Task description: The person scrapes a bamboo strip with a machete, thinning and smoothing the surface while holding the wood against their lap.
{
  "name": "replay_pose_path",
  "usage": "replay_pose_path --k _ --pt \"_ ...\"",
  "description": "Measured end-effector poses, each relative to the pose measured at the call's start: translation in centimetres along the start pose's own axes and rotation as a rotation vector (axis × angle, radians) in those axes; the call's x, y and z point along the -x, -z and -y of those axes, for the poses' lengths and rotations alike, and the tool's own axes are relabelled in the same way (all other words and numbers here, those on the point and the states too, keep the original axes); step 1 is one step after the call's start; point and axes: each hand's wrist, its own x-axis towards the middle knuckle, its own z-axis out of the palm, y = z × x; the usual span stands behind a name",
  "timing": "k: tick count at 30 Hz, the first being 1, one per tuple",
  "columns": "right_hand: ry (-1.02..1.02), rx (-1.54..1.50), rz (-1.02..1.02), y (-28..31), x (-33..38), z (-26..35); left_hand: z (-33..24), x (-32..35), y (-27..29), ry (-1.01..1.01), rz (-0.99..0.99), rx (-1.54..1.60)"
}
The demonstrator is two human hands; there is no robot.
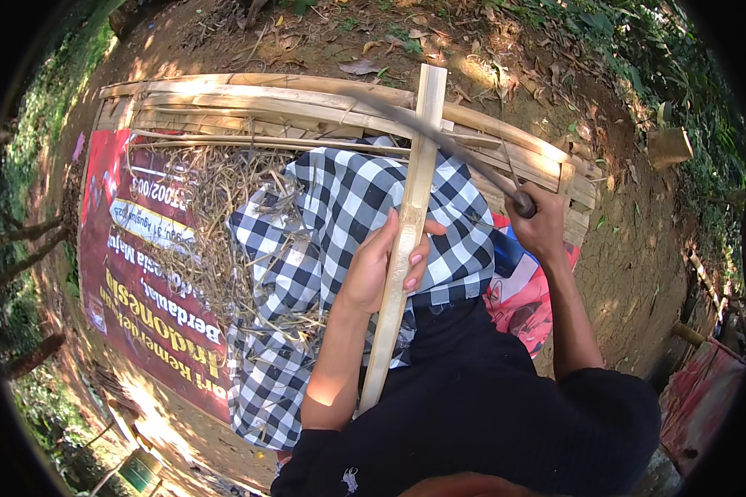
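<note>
My left hand [381,261] is wrapped around the middle of a long split bamboo strip [414,174] that stands upright in front of me. In my right hand [540,225] I grip the handle of a long dark blade [439,137]. The blade reaches up and to the left and crosses the strip near its top end. Under both hands a black-and-white checked cloth [340,207] covers my lap.
A red printed banner [133,290] lies on the dirt, strewn with thin bamboo shavings [215,207]. Several split bamboo pieces [290,103] are stacked across the far side. A cut stump [670,147] stands at the right. Greenery rims the bare ground.
</note>
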Motion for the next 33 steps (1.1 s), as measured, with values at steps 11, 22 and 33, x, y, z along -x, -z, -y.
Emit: replay_pose_path --k 11,22,33 --pt "0.301 0.249 0.118 0.6 -0.3 1.4 1.3 -0.6 -4.0 -0.3 -0.47 -1.111" --pt "0.241 0.289 -0.091 -0.7 -1.1 -8.1 3.7 -3.2 -5.6 -0.364 -0.419 -1.216" --pt "0.007 0.439 -0.021 3.9 0.6 -7.6 5.3 -2.2 -4.2 -0.069 -0.298 -0.776"
